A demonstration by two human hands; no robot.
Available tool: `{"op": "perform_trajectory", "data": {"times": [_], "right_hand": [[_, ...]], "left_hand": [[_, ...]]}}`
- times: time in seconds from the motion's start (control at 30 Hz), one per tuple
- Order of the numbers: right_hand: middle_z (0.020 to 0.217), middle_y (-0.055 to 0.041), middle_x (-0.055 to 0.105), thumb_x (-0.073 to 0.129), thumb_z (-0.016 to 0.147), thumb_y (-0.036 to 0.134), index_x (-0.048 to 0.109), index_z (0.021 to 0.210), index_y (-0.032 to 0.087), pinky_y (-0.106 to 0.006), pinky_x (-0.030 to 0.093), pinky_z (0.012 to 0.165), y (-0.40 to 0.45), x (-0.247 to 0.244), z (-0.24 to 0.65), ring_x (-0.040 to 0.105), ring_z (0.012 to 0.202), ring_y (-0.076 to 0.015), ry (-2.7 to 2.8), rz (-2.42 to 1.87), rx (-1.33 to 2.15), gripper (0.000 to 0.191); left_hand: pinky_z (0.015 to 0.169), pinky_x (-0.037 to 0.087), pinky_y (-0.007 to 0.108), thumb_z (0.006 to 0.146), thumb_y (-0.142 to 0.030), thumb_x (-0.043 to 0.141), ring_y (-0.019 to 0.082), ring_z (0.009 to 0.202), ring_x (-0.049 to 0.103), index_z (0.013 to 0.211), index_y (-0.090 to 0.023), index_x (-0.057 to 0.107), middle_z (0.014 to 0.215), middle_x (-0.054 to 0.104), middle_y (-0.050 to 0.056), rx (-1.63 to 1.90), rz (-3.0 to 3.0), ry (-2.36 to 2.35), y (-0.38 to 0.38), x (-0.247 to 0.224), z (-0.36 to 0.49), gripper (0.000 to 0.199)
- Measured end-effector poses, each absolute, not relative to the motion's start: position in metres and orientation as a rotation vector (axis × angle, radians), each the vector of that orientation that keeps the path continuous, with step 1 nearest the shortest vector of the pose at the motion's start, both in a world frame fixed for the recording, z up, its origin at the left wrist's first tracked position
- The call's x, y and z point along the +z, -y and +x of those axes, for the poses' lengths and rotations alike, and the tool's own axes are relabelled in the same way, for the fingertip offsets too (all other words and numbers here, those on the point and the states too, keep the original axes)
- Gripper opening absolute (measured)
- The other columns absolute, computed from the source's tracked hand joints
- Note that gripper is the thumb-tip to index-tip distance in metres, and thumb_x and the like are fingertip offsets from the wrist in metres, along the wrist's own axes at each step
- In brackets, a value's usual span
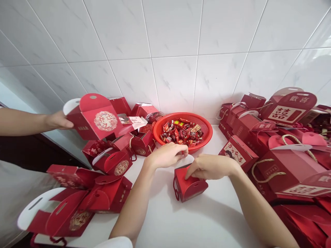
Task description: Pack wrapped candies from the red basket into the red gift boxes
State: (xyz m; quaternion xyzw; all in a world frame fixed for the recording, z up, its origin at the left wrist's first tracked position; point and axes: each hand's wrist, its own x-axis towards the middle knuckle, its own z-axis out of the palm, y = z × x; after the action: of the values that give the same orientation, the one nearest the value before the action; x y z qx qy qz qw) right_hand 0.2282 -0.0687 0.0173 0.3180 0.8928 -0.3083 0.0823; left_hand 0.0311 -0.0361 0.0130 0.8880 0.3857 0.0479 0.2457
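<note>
At the middle of the table (170, 224), a red gift box (193, 192) lies under the right hand (216, 166), the nearer one, index finger on its top; far and left, the left hand (167, 155) curls beside the white flap (189, 159), any pinch hidden.

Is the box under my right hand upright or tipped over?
Upright: the box sits on the table, its red top panel facing up beneath the right hand.
</note>
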Motion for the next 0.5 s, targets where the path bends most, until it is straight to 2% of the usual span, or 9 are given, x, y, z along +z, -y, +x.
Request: {"op": "perform_trajectory", "data": {"times": [0.07,0.17,0.27,0.37,0.5], "right_hand": [[0.073,0.0002,0.066,0.051,0.089,0.018,0.076,0.096,0.021,-0.023,0.031,0.058,0.073,0.015,0.223,0.047,0.059,-0.0103,-2.632,0.998,-0.823,0.027],[0.064,0.0004,0.060,0.063,0.083,0.028,0.071,0.084,0.021,-0.025,0.027,0.058,0.081,0.013,0.220,0.050,0.060,-0.0132,-2.572,1.168,-0.678,0.011],[0.062,-0.0007,0.058,0.067,0.078,0.028,0.064,0.078,0.020,-0.026,0.025,0.057,0.088,0.014,0.223,0.054,0.062,-0.0161,-2.531,1.368,-0.525,0.009],[0.068,-0.0029,0.060,0.066,0.077,0.023,0.060,0.080,0.019,-0.028,0.024,0.056,0.092,0.016,0.230,0.057,0.065,-0.0181,-2.482,1.531,-0.429,0.008],[0.085,-0.0071,0.065,0.061,0.077,0.015,0.059,0.089,0.019,-0.027,0.027,0.057,0.091,0.017,0.242,0.061,0.077,-0.0208,-2.421,1.727,-0.411,0.013]], "left_hand": [[0.072,0.042,0.025,0.091,-0.016,0.048,0.017,0.083,0.067,0.089,-0.021,0.070,0.092,0.075,0.001,0.118,2.438,-1.032,0.034,0.009,0.033,0.023],[0.076,0.043,0.026,0.090,-0.015,0.046,0.020,0.092,0.068,0.094,-0.023,0.075,0.100,0.077,0.002,0.064,2.432,-1.101,0.031,0.006,0.034,0.031],[0.069,0.042,0.027,0.089,-0.020,0.047,0.022,0.084,0.068,0.097,-0.025,0.075,0.089,0.076,0.003,-0.032,2.414,-1.195,0.033,0.007,0.036,0.030],[0.065,0.040,0.027,0.087,-0.020,0.049,0.022,0.078,0.067,0.096,-0.025,0.075,0.079,0.074,0.003,-0.101,2.399,-1.253,0.038,0.008,0.040,0.028],[0.067,0.040,0.028,0.085,-0.019,0.053,0.023,0.086,0.067,0.098,-0.026,0.075,0.090,0.074,0.005,-0.095,2.454,-1.257,0.043,0.005,0.048,0.026]]}}
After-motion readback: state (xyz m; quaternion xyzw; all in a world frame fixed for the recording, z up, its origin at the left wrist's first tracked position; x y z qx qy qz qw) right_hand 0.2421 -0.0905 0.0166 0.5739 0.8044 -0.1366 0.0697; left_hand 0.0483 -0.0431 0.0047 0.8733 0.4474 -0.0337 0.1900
